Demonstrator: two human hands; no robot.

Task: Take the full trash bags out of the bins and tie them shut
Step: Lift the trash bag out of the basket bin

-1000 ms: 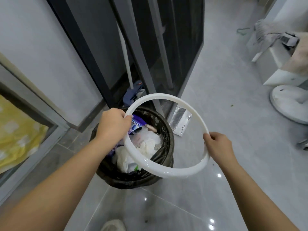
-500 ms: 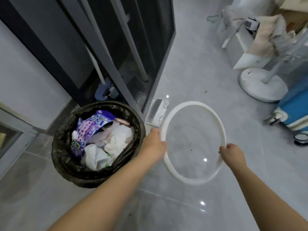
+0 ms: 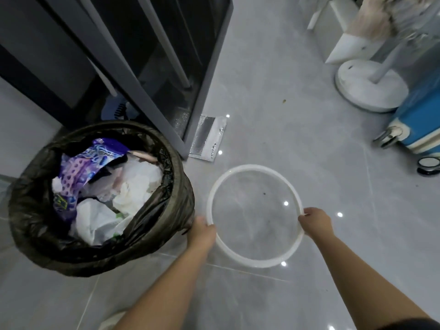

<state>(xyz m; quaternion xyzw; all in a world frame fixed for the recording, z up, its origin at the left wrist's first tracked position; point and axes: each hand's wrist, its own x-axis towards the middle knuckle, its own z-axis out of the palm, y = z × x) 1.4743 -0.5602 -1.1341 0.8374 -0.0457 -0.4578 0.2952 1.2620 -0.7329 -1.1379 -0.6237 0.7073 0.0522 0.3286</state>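
White ring [image 3: 252, 166] is off the bin [image 3: 123, 264]. 1 s ago it was held tilted over the bin mouth. 0.5 s ago it had swung right, clear of the bin. Now it's lower and lies level, on or just over the floor [image 3: 273, 79], just right of the bin. Can't tell if it touches the tile.

Both hands are still on it:
- left hand [image 3: 201, 233]: fingers curled round the near-left edge, knuckles close to the bin's side.
- right hand [image 3: 315, 222]: grips the right edge.

Same grip points as 0.5 s ago, only the height changed.

Trash bag [image 3: 31, 206]: black, still inside the bin, edge folded out over the rim, mouth open, not tied. It's packed to the top, with a purple wrapper [image 3: 88, 163] at the back-left and crumpled white paper [image 3: 138, 184] in the middle and front. Contents lie as they did in the earlier frames.

The bin sits left of the ring, at the foot of the dark door frame [image 3: 142, 96], and hasn't moved.

Around:
- Silver foil pouch [image 3: 207, 139] lies flat on the floor by the frame's foot, behind the gap between bin and ring.
- White fan base [image 3: 366, 91] is at the top right, well apart from the ring.
- Blue wheeled case [image 3: 421, 122] is at the right edge, touching or just beside the fan base.
- Small round black-rimmed item [image 3: 428, 164] lies on the floor just below the case.
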